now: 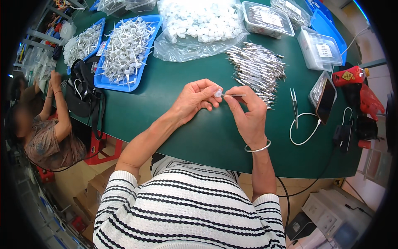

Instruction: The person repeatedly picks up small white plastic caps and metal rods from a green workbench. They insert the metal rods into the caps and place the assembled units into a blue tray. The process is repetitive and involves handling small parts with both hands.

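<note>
My left hand (191, 100) pinches a small white plastic cap (218, 93) between thumb and forefinger, above the middle of the green table. From the right, my right hand (251, 111) grips a thin metal rod (238, 96) whose tip meets the cap; whether it sits inside cannot be made out. Just beyond my right hand lies a heap of similar metal rods (259, 68). A clear plastic bag (166, 50) full of loose white caps is spread out farther back. Left of it, a blue tray (100, 84) holds many white caps with rods fitted to them.
Tweezers (294, 106) lie to the right, beside a white cable (295, 142) and a phone (326, 101) leaning on a clear box. Lidded boxes (268, 20) of rods stand at the back. A black bag (78, 99) hangs over the left edge, near another person (54, 135).
</note>
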Tool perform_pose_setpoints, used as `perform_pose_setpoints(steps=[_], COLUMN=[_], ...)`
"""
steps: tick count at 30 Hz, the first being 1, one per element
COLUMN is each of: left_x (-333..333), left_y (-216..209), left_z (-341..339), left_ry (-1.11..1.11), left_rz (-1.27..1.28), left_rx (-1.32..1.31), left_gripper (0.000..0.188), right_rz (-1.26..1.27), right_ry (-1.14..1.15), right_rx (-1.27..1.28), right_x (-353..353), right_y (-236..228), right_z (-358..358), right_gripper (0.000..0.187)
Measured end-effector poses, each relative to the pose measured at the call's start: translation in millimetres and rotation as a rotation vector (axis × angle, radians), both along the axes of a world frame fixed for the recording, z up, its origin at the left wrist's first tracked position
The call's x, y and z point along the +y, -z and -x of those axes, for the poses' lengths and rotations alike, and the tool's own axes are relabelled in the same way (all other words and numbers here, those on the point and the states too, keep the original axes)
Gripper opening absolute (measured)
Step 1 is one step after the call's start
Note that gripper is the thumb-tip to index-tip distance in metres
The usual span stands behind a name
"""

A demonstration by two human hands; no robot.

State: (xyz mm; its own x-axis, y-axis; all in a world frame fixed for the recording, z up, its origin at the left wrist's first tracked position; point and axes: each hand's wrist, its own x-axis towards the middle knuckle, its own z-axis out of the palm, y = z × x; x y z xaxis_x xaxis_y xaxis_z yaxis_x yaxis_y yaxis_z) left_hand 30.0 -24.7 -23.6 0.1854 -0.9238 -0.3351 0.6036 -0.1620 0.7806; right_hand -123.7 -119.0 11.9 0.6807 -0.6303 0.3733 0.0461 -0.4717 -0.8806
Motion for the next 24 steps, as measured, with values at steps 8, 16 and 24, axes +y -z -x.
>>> perform_pose_setpoints(steps=[8,16,24], left_x=[0.0,-0.2,0.4], left_y=[1.9,0.0,1.4], left_z=[-0.2,0.0,-1.0], left_ry=[-0.009,-0.030,-0.038], left_rz=[-0.001,-0.011,-0.004], left_rx=[-0.013,-0.036,-0.042], left_gripper=[0.020,0.019,0.018], right_rz=[0.040,0.035,0.047], right_ry=[0.001,-0.001,-0.003], right_rx=[0.004,-0.004,0.007], right_x=[-0.1,-1.3,-0.3], right_y=[0.5,1.4,2.5], right_z=[0.4,-0.1,0.1], right_gripper=[0.013,0.014,0.014])
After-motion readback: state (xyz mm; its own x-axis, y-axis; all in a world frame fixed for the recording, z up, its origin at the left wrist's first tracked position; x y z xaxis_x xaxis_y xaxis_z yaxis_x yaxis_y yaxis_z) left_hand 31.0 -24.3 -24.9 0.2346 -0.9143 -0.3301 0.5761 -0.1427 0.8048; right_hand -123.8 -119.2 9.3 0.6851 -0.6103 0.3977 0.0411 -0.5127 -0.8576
